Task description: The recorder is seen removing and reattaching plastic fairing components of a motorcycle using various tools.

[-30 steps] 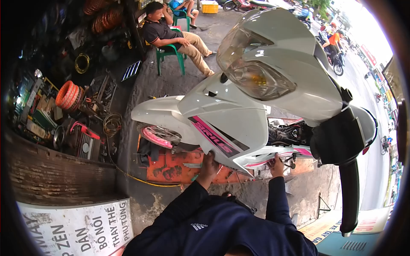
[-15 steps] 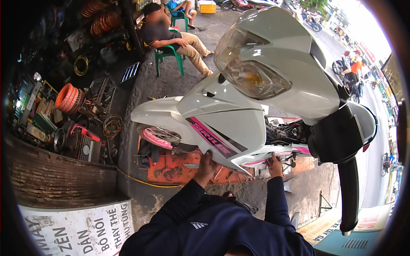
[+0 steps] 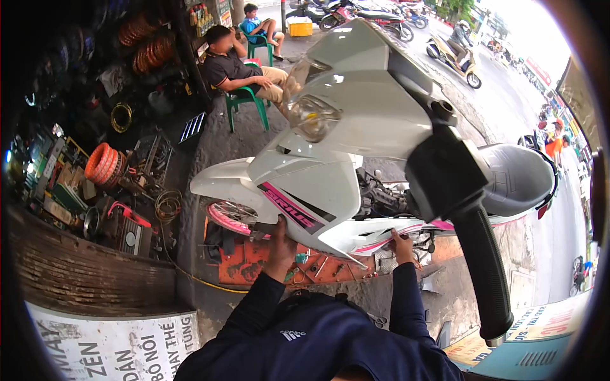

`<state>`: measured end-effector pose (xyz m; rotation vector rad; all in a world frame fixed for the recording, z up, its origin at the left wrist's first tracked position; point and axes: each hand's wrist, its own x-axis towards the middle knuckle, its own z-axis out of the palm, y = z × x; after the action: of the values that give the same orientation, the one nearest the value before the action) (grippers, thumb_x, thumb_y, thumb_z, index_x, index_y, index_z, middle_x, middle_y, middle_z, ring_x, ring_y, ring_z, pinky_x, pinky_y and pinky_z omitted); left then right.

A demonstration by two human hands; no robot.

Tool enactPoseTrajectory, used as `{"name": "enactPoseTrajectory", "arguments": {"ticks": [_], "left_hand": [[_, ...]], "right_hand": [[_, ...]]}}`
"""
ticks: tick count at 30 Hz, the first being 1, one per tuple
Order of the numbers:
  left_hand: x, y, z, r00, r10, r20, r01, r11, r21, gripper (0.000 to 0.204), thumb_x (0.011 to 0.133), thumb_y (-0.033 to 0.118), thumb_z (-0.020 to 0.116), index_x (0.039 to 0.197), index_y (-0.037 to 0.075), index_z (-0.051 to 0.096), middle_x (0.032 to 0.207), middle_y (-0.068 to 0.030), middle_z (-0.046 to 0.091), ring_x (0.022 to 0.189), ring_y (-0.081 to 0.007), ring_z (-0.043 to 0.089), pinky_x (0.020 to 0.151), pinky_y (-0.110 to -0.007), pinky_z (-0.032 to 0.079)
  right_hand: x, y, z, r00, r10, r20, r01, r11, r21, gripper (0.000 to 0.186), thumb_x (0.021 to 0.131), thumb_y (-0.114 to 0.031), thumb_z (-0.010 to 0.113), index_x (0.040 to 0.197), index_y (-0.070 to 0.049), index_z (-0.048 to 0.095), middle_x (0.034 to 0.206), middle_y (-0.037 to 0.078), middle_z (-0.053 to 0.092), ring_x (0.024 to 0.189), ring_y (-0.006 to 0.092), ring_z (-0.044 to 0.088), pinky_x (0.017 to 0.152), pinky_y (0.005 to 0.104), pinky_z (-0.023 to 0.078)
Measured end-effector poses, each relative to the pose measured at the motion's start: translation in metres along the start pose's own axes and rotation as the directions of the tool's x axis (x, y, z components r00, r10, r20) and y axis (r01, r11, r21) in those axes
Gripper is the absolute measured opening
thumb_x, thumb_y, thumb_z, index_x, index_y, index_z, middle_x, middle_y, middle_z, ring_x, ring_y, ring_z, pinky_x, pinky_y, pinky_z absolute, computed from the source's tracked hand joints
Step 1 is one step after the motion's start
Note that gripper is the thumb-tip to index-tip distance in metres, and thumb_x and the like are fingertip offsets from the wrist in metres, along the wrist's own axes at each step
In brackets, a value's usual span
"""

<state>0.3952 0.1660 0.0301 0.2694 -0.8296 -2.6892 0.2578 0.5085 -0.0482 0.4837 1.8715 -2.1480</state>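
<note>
A white motorbike fairing panel with a black and pink decal lies under both my hands. My left hand is on the panel's lower front edge near the pink-rimmed front wheel, fingers closed round the edge and partly hidden. My right hand pinches the white and pink lower trim further back. Above them stand the bike's headlight and its handlebar grip. The exposed engine parts show behind the panel.
An orange-red work platform under the bike carries scattered tools. A yellow hose runs across the ground. Two people sit on green chairs beyond. Shop parts fill the left; a road with a scooter lies to the right.
My left hand has shifted left along the panel's lower edge, toward the front wheel. My right hand has moved slightly left. The headlight and handlebar appear further left in view.
</note>
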Motion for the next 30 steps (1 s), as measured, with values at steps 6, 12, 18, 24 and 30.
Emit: {"name": "enactPoseTrajectory", "arguments": {"ticks": [6,12,18,24,30], "left_hand": [[0.0,-0.018,0.024,0.997,-0.018,0.079,0.019,1.0,-0.017,0.068,0.091,0.062,0.04,0.138,0.012,0.038,0.133,-0.0056,0.05,0.123,-0.0251,0.047,0.103,-0.042,0.039],[-0.062,-0.084,-0.076,0.647,-0.725,-0.236,0.651,0.365,0.665,0.049,0.09,0.053,0.053,0.114,0.011,0.059,0.102,-0.0048,0.064,0.091,-0.0147,0.059,0.085,-0.032,0.047],[-0.079,-0.098,0.167,0.714,-0.681,0.16,-0.199,0.021,0.98,0.038,0.087,0.036,0.063,0.091,-0.002,0.064,0.074,-0.0082,0.061,0.072,-0.0151,0.056,0.07,-0.031,0.046],[0.033,-0.231,0.229,0.765,-0.254,0.592,-0.622,-0.053,0.781,0.032,0.08,0.027,0.068,0.097,0.0,0.061,0.093,-0.0167,0.062,0.086,-0.0304,0.062,0.076,-0.036,0.048],[0.088,-0.319,0.215,0.717,-0.412,0.562,-0.697,-0.409,0.589,0.055,0.071,0.027,0.076,0.118,0.008,0.055,0.123,-0.014,0.052,0.116,-0.0311,0.048,0.096,-0.041,0.039]], "right_hand": [[0.074,0.048,-0.086,0.989,-0.117,-0.087,0.072,0.91,-0.408,0.034,0.083,-0.036,0.07,0.089,-0.004,0.061,0.066,0.0,0.057,0.052,0.0129,0.056,0.049,0.0282,0.048],[0.074,0.034,-0.075,0.997,0.014,-0.081,-0.007,0.997,0.082,0.073,0.084,-0.055,0.063,0.117,0.01,0.054,0.103,0.015,0.062,0.084,0.0202,0.061,0.07,0.0332,0.052],[0.068,0.013,-0.083,0.998,0.062,0.006,-0.062,0.998,0.022,0.047,0.079,-0.043,0.074,0.088,0.002,0.06,0.073,0.007,0.062,0.057,0.0209,0.064,0.052,0.0337,0.055],[0.083,0.035,-0.092,0.997,-0.03,0.073,0.015,0.979,0.202,0.043,0.083,-0.04,0.071,0.082,0.003,0.064,0.075,0.004,0.06,0.063,0.0107,0.055,0.054,0.0272,0.046],[0.095,0.043,-0.11,0.983,-0.165,0.074,0.165,0.986,0.007,0.051,0.09,-0.043,0.06,0.074,0.006,0.061,0.062,0.006,0.059,0.06,0.0144,0.055,0.058,0.0328,0.046]]}}
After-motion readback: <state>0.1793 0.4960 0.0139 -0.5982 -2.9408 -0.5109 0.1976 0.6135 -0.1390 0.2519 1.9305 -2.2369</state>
